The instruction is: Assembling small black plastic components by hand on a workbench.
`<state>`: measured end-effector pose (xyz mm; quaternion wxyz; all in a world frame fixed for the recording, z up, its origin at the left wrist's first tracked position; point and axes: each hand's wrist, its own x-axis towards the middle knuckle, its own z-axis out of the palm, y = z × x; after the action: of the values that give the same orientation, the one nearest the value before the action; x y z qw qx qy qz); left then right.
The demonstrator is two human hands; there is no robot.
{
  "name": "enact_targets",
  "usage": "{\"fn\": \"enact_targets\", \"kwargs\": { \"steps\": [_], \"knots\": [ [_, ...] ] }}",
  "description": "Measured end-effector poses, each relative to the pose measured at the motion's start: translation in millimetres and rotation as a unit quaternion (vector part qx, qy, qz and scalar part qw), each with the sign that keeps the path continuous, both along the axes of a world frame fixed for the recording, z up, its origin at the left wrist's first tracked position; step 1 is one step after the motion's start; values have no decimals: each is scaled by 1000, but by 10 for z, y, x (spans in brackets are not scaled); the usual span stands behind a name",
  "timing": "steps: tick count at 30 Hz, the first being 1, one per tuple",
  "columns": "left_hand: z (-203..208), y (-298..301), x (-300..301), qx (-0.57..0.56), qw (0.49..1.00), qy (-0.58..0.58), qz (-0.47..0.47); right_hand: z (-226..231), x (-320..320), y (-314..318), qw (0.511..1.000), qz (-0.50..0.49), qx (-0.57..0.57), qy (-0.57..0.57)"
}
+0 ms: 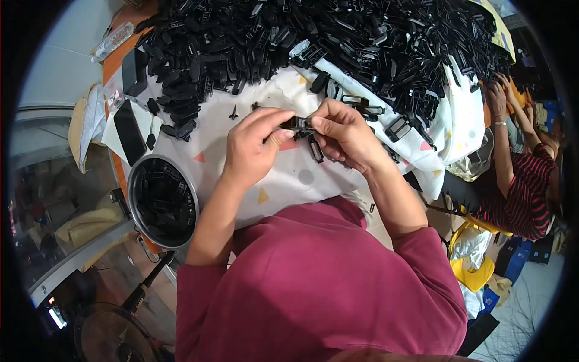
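1. Grip: L hand (256,145) pinches the L end of a small black part (300,125) btwn thumb & fingers; R hand (344,133) pinches its R end, thumb against index.
2. Part's held up over the counter (113,67), approx. mid-width, btwn far pile & near edge. Fingers hide much of it, so can't tell how its bits sit.
3. Risk: only fingertips hold it; uneven pull or twist could make it slip, drop & get mixed up w/ the loose black frame (316,149) just below.
4. Risk: pile (241,48) of black parts fills the far edge; a knuckle bump could slide some down. Thin black piece (233,113) beyond L hand could get brushed away.
5. Edges: bowl (195,202) of black parts is at the near-L corner, phone-like slab (129,133) by the L edge; L forearm (212,226) swinging out might knock the bowl.
6. Room: bare cloth (283,175) btwn wrists & near edge, plus some L of L hand; R side's tighter, w/ white strip (356,84) & parts close by.
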<state>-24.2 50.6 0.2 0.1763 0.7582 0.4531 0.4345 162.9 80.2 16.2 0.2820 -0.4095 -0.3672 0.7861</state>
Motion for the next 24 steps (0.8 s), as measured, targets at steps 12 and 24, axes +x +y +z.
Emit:
{"fn": "enact_targets", "kwargs": {
  "steps": [12,24],
  "knots": [
    [-211,-69,294,-442,634,-630,-76,-186,-187,-366,927,-118,304,-188],
    [-541,875,483,-196,964,144,110,-179,450,348,684,-84,505,-520]
  ]
}}
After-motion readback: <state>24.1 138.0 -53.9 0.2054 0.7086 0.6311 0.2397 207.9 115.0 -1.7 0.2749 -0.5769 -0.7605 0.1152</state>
